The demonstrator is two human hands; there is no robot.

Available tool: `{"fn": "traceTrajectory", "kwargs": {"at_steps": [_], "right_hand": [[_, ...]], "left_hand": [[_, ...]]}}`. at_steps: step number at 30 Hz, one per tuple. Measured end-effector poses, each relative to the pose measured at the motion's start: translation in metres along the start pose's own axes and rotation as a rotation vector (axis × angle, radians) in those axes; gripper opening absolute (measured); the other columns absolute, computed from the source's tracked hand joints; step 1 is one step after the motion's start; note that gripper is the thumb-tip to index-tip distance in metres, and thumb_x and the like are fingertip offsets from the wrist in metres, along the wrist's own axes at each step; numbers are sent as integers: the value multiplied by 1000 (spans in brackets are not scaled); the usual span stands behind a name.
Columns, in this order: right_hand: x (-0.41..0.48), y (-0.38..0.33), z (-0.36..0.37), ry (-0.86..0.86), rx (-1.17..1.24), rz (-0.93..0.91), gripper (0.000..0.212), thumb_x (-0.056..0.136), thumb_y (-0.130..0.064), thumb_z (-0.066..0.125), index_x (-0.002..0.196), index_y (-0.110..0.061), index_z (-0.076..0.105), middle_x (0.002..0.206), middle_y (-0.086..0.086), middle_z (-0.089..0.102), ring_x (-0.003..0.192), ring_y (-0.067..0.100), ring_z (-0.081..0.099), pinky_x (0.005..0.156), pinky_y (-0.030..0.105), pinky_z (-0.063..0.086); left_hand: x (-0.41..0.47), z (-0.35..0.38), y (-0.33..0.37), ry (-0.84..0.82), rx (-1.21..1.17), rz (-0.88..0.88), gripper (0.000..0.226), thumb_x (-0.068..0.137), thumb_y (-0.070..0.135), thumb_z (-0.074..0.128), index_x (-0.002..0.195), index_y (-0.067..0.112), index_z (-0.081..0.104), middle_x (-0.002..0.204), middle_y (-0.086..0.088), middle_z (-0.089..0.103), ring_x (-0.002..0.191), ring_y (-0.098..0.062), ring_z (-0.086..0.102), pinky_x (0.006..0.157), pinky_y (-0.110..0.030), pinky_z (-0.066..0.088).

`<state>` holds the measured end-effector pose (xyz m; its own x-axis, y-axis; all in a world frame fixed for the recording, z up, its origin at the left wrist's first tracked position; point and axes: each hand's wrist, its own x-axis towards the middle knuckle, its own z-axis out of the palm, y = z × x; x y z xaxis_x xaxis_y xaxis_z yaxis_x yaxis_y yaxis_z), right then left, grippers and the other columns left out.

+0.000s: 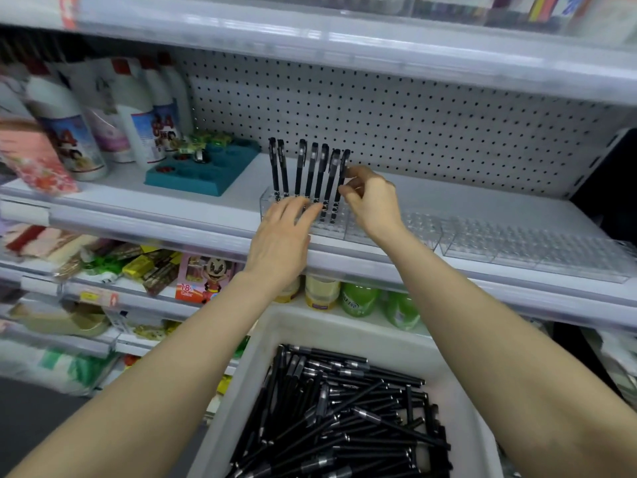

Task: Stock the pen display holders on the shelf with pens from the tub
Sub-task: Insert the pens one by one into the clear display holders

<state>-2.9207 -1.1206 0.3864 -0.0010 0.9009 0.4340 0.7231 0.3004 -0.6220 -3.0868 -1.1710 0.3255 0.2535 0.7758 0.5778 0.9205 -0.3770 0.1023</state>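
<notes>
A red "84" is printed on the labels of the white bottles at the shelf's left end (the smaller print beneath cannot be made out). "18 Color" is printed on the pink box one shelf lower. The yellow tag is too blurred to be read.

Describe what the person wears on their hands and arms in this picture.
Nothing is worn. The left hand and right hand have no gloves, rings or markings. The left forearm and right forearm are bare to the frame edge: no sleeves, watch or bracelets show.
</notes>
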Motion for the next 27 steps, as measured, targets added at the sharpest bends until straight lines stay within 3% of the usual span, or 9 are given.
{"fn": "traceTrajectory", "kwargs": {"at_steps": [3, 9, 13, 17, 22, 27], "right_hand": [[-18, -2, -13, 42, 11, -7, 28, 94, -15, 59, 122, -12, 61, 95, 1, 68, 88, 18, 63, 85, 33, 52], [-99, 4, -25, 105, 92, -22, 15, 93, -15, 61, 106, -17, 68, 91, -4, 70, 83, 11, 63, 81, 31, 54], [-162, 22, -15, 37, 66, 34, 12, 89, -11, 63, 94, -20, 70, 85, -9, 71, 78, 7, 64, 79, 30, 53], [-207, 40, -3, -163, 21, 135, 15, 88, -8, 63, 90, -22, 70, 81, -10, 70, 74, 4, 63, 75, 21, 50], [-239, 59, 3, -644, -98, 216, 17, 89, -12, 63, 98, -21, 74, 86, -6, 69, 75, 6, 59, 72, 14, 42], [-240, 65, 1, -791, -124, 191, 18, 84, -16, 72, 101, -23, 76, 86, -12, 66, 73, -2, 54, 68, 7, 39]], "left_hand": [[-13, -8, 9, 8, -71, -33, 61, 86, 2, 59, 143, 11, 42, 146, -14, 40, 138, -32, 31, 113, -47, 33], [-69, -10, 42, 11, -240, -31, 34, 88, 9, 60, 121, 13, 61, 122, -8, 55, 112, -29, 50, 86, -45, 50], [-114, 15, 50, -82, -271, -9, 35, 86, 11, 61, 120, 14, 62, 120, -7, 56, 110, -29, 52, 87, -44, 50], [-134, 28, 49, -178, -201, -11, 45, 86, 14, 61, 131, 17, 55, 129, -7, 54, 119, -29, 49, 95, -47, 46], [-136, 30, 50, -154, -209, -32, 46, 84, 10, 61, 129, 17, 56, 126, -6, 55, 117, -28, 49, 97, -45, 44], [-136, 31, 52, -152, -230, -64, 44, 84, 9, 60, 126, 18, 57, 124, -5, 55, 117, -27, 48, 99, -44, 43]]}}
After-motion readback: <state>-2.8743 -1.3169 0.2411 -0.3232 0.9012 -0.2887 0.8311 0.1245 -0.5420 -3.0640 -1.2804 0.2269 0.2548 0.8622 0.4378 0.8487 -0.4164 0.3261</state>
